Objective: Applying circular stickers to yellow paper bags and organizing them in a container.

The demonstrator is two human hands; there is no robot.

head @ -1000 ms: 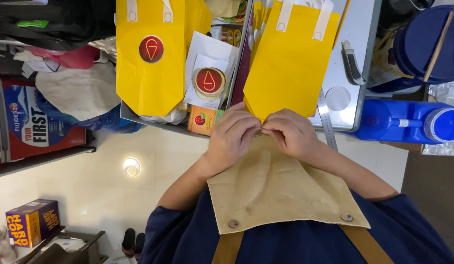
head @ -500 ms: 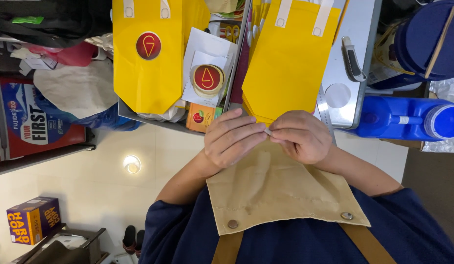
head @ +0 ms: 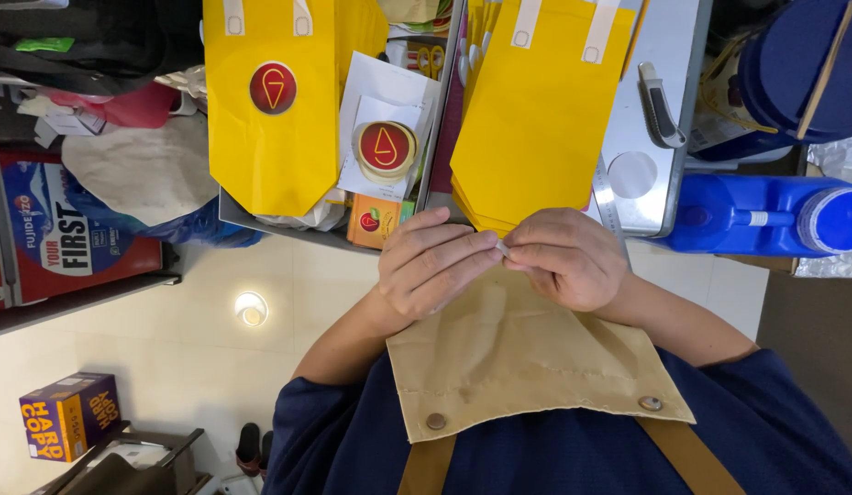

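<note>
Looking down from the head camera, I see my own torso in a dark navy top with sleeves (head: 320, 417) pushed up above the elbows, forearms bare. Over it I wear a tan canvas apron bib (head: 527, 362), creased and lightly stitched along its edge, with two round metal snaps (head: 435, 421) at its corners where brown straps (head: 424, 467) attach. My left hand (head: 431, 261) and right hand (head: 568, 257) are ungloved, without rings.

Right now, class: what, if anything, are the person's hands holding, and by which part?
A tiny white piece is pinched between the fingertips of the left hand and right hand; what it is, and which part is held, cannot be told.
</note>
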